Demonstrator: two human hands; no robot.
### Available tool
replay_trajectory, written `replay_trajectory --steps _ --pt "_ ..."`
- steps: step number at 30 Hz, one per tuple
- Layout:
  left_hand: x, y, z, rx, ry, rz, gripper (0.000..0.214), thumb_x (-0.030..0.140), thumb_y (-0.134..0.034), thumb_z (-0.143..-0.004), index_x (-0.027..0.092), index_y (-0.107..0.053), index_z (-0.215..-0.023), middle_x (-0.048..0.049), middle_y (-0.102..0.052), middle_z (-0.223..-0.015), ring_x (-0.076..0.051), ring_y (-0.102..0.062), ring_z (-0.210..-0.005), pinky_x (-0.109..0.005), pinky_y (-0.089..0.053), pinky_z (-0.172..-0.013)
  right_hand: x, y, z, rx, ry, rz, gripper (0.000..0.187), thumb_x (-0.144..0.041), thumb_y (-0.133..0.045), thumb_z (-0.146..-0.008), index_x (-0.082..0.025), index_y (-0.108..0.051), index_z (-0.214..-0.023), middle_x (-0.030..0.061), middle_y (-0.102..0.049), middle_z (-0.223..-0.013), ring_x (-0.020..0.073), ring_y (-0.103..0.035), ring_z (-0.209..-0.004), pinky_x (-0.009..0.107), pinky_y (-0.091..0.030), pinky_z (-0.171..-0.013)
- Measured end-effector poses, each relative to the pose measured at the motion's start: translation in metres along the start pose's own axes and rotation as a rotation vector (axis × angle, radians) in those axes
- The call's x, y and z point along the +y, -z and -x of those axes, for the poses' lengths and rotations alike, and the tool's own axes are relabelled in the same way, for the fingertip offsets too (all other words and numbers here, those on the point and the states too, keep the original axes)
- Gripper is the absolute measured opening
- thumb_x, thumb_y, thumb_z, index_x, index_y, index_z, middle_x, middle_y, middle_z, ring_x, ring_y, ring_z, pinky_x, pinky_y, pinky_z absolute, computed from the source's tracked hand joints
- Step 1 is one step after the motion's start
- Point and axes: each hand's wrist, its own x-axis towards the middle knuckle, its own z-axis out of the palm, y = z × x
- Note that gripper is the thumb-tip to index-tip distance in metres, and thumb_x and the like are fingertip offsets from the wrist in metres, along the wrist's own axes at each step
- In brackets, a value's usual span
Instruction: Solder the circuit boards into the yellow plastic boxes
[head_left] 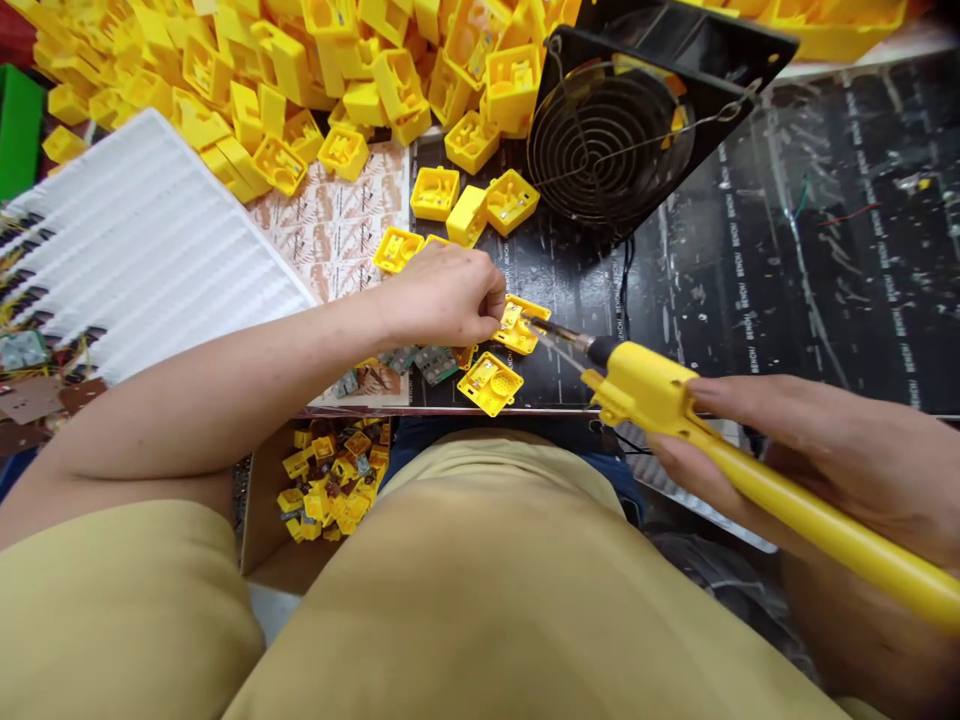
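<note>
My right hand (810,450) grips a yellow soldering iron (652,385) with a thin solder feed tube beside its tip. The tip reaches into a small open yellow plastic case (529,335), over a light metal part inside. At that case's left edge is my left hand (457,295), fingers curled and pinched; what they hold is hidden. Just below lies a second open yellow case (491,384) with a round perforated patch. Small green-grey circuit boards (435,365) sit under my left wrist. Past my left hand is another yellow case (397,250), partly filled.
A black fan (600,150) with a wire grille stands at the back. Yellow cases (300,60) are heaped at the far left. A white ribbed tray (157,240) lies left. Below the bench edge is a cardboard box (262,540) of yellow parts.
</note>
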Motion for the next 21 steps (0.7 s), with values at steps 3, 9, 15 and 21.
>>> replay_trajectory --steps 3,9,15,21 --pt "-0.003 -0.002 -0.002 0.03 -0.043 0.051 0.007 0.017 -0.067 -0.071 0.02 -0.072 -0.067 0.0015 -0.068 -0.064 -0.016 -0.064 -0.067 -0.029 -0.047 -0.074 0.001 -0.012 -0.001 -0.046 0.03 -0.05 0.017 -0.036 -0.063 -0.101 -0.024 -0.065 -0.112 0.0027 -0.075 -0.089 0.0126 -0.073 -0.077 0.021 -0.061 -0.067" --pt "0.003 0.0 -0.006 -0.02 0.042 0.059 0.009 0.012 -0.071 -0.069 0.018 -0.069 -0.063 0.0011 -0.061 -0.059 -0.02 -0.064 -0.069 -0.033 -0.048 -0.076 -0.002 -0.01 -0.014 -0.108 0.077 -0.026 0.02 -0.038 -0.059 -0.104 -0.021 -0.065 -0.095 0.0046 -0.074 -0.086 0.0109 -0.071 -0.079 0.02 -0.061 -0.079" --pt "0.007 0.002 -0.009 -0.055 0.061 0.014 0.008 0.013 -0.071 -0.068 0.018 -0.068 -0.063 0.0003 -0.06 -0.061 -0.023 -0.067 -0.079 -0.034 -0.051 -0.081 -0.013 -0.012 -0.013 0.01 0.035 0.023 0.022 -0.042 -0.076 -0.092 -0.026 -0.066 -0.104 0.004 -0.075 -0.096 0.0152 -0.072 -0.081 0.026 -0.064 -0.072" --pt "0.004 0.002 -0.01 -0.031 0.02 0.002 0.005 0.014 -0.07 -0.066 0.018 -0.067 -0.063 0.0003 -0.06 -0.062 -0.023 -0.068 -0.08 -0.032 -0.052 -0.078 -0.002 -0.006 -0.001 0.011 -0.167 0.055 0.038 -0.064 -0.072 -0.089 -0.03 -0.071 -0.107 0.0056 -0.074 -0.1 0.0194 -0.073 -0.082 0.033 -0.065 -0.068"
